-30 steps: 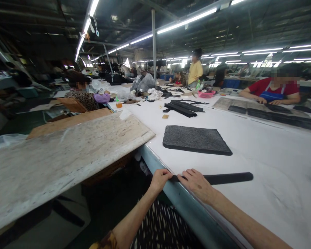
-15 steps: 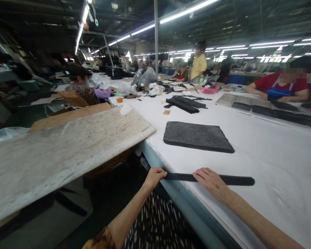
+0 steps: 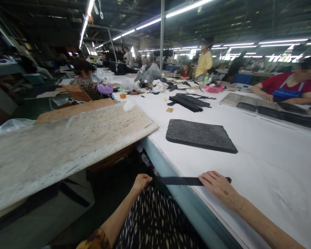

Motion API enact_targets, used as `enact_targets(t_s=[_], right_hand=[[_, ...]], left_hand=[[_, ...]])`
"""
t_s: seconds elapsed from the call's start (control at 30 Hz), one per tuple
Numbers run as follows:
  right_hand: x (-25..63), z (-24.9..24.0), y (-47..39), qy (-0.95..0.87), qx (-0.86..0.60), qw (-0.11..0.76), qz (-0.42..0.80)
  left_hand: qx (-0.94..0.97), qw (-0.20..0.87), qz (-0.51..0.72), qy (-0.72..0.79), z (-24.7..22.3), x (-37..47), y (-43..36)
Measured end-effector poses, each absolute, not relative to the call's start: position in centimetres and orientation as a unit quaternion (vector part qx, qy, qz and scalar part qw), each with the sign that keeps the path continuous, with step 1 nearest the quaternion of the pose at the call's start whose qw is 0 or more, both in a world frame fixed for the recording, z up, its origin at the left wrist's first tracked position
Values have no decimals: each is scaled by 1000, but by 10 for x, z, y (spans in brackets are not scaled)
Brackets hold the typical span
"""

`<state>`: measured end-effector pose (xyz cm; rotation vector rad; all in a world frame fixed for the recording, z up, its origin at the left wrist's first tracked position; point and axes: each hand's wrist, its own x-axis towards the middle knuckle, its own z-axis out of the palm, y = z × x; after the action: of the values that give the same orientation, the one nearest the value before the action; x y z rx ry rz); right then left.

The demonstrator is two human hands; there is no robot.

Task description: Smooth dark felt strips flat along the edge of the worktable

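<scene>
A long black strip point(image 3: 180, 181) runs across the near edge of the white table point(image 3: 261, 166). My left hand point(image 3: 143, 181) pinches its left end, off the table over my lap. Toward its right end, my right hand point(image 3: 219, 186) lies over the strip with the fingers together, pressing it on the tabletop; a short end sticks out beyond. Farther back on the table sits a stack of dark grey rectangular pieces point(image 3: 200, 135). Several black strips point(image 3: 188, 102) lie in a bundle behind that stack.
A worn pale board point(image 3: 75, 138) covers the left side. A small tan block point(image 3: 169, 110), a pink basket point(image 3: 214, 88) and an orange bottle point(image 3: 122, 94) are farther back. A person in red point(image 3: 287, 88) works at the right; others are beyond.
My left hand has moved left and slightly down, drawing the strip leftward off the table edge. Less of the strip now shows to the right of my right hand. The view has shifted slightly.
</scene>
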<state>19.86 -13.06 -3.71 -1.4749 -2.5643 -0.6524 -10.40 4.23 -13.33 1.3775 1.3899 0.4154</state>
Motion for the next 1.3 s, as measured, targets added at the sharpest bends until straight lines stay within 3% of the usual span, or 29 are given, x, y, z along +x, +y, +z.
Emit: enact_targets(t_s=[0.3,0.47,0.57,0.67,0.8,1.1,1.3], right_hand=[[157,-36,-109,-864,-458,27,-209],[159,-40,-108,-864,-461,25,-199],[160,-40,-109,-864,-460,25,-203],[157,-37,-108,-860,-465,25,-209],[159,-35,-108,-857,-469,38,-210],[208,-38,-135,-831,-513,90,-196],[189,-37,-123,-834,-511,95,-185]], left_hand=[[608,437,138,649,-144,-131,38],[646,401,157,630,-122,-111,31],[701,455,180,519,-98,-70,14],[709,578,173,366,-77,-33,-5],[613,679,173,366,-69,-15,-16],[576,706,165,378,-69,-13,-14],[606,676,166,384,-83,-27,-3]])
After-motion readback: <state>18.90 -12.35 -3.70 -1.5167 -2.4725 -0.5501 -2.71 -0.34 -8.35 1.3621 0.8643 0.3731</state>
